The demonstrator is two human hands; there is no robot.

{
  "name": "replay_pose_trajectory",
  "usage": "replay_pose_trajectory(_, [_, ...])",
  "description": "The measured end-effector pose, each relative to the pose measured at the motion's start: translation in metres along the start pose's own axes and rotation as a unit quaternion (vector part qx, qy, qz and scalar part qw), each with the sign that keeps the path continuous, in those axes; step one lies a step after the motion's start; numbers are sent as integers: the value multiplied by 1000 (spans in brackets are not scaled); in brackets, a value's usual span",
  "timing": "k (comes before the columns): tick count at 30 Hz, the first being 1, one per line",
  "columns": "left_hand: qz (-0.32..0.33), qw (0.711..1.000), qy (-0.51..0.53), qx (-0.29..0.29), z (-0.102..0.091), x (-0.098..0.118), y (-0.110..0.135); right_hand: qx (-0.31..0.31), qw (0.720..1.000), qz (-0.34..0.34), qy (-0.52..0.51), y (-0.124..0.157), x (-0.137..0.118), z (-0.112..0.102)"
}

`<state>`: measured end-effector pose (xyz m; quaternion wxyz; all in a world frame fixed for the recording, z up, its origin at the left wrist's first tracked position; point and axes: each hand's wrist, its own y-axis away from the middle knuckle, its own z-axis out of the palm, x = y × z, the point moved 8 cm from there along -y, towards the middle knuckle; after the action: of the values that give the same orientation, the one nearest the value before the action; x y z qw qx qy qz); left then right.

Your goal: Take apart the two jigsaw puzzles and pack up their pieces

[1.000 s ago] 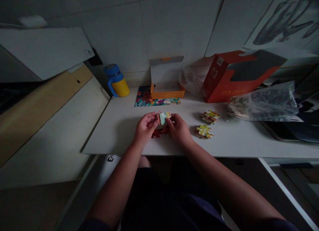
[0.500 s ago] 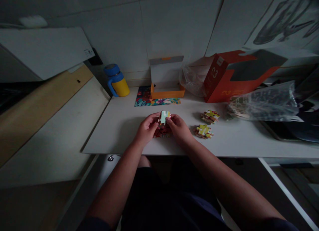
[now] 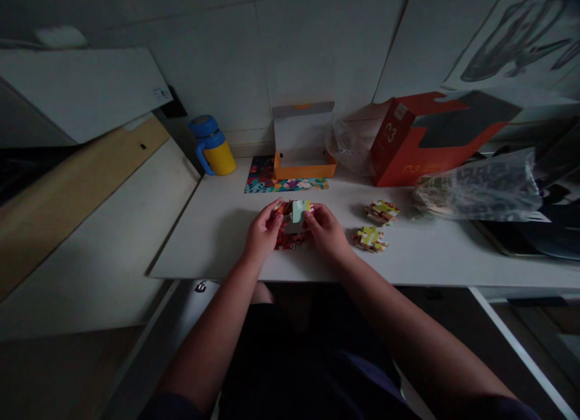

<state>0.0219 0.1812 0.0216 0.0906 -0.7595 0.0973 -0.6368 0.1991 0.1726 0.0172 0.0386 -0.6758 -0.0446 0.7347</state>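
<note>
hands together over the middle of the white table (image 3: 212,232), close to its front edge. left hand (image 3: 261,234) and right hand (image 3: 329,234) both pinch one pale green cardboard puzzle piece (image 3: 299,211) by the fingertips, left on its left side, right on its right side. piece is held up off the surface, tilted, plain face toward the camera. reddish bit at the left fingertips beside it; cannot tell if that is a separate piece. directly under the hands: flat red clump of puzzle pieces (image 3: 290,243) lying on the table, partly hidden by both hands. near the right hand, toward the right edge: small yellow-green stack of puzzle pieces (image 3: 370,239), and a second yellow-green stack (image 3: 382,211) just behind it. back edge, centre: open orange cardboard box (image 3: 302,165) with its grey lid up, resting on a colourful floral printed sheet (image 3: 260,178). back left corner: yellow bottle with blue cap (image 3: 212,147). back right: large red-orange carton (image 3: 421,139), with a clear plastic bag of pieces (image 3: 480,187) in front of it.
</note>
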Motion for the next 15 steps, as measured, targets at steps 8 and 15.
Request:
replay_pose_trajectory(8, [68, 981, -181, 33, -7, 15, 0, -8, 947, -184, 263, 11, -32, 8])
replay_pose_trajectory(15, [124, 967, -223, -21, 8, 22, 0, -25, 915, -199, 351, 13, -31, 18])
